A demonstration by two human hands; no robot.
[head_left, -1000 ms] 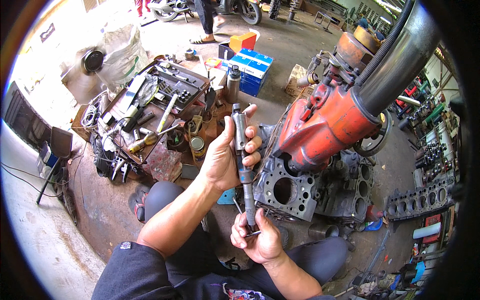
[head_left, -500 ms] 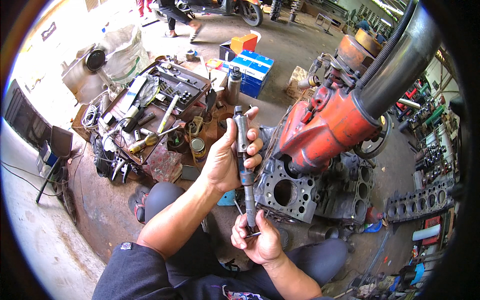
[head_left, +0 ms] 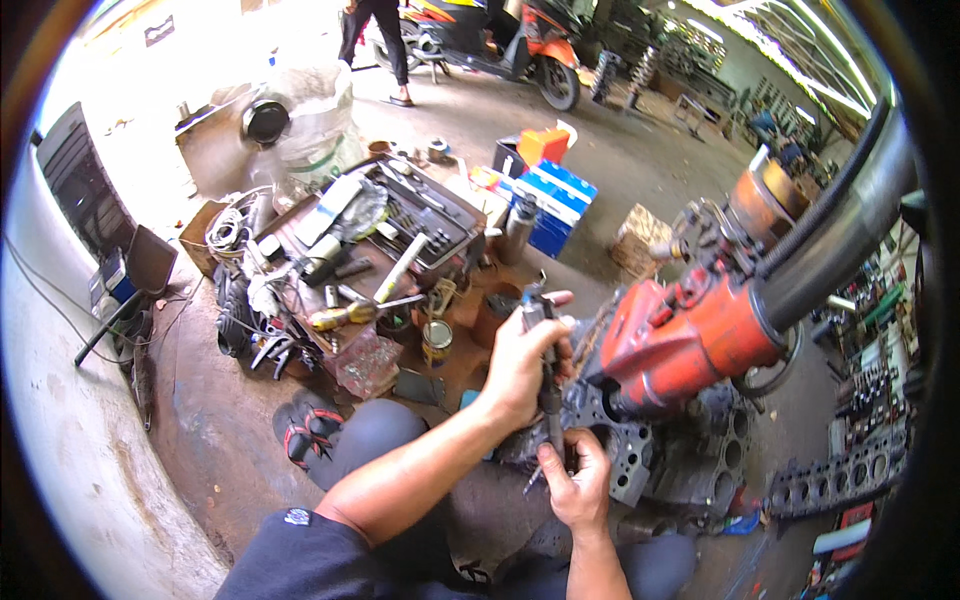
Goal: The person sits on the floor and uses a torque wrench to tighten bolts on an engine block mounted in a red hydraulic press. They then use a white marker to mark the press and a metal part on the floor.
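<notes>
My left hand (head_left: 515, 375) is closed round the upper part of a long, slim cylindrical metal tool (head_left: 549, 398), held nearly upright in front of my knees. Its thumb lies across the shaft near the top. Lower down, my right hand (head_left: 582, 482) pinches the tool's bottom end, where a thin rod sticks out sideways. The exact kind of tool cannot be made out. Just beyond my right hand stands a grey engine block (head_left: 628, 455) with round bores. Over the block leans a red machine head (head_left: 690, 340) on a thick dark column.
To the left, a low bench holds a tool tray (head_left: 455, 255) and a yellow-handled screwdriver (head_left: 335, 317). A can (head_left: 437, 342) and a blue box (head_left: 560, 205) stand beyond my hands. Sandals (head_left: 308, 425) lie by my knee. Cylinder heads (head_left: 840, 480) line the right. A person stands near an orange motorbike (head_left: 490, 40).
The view has swung, so the surroundings appear farther right and lower. My hands still grip the tool, which has turned; my left thumb now lies across its top. The person at the back has stepped.
</notes>
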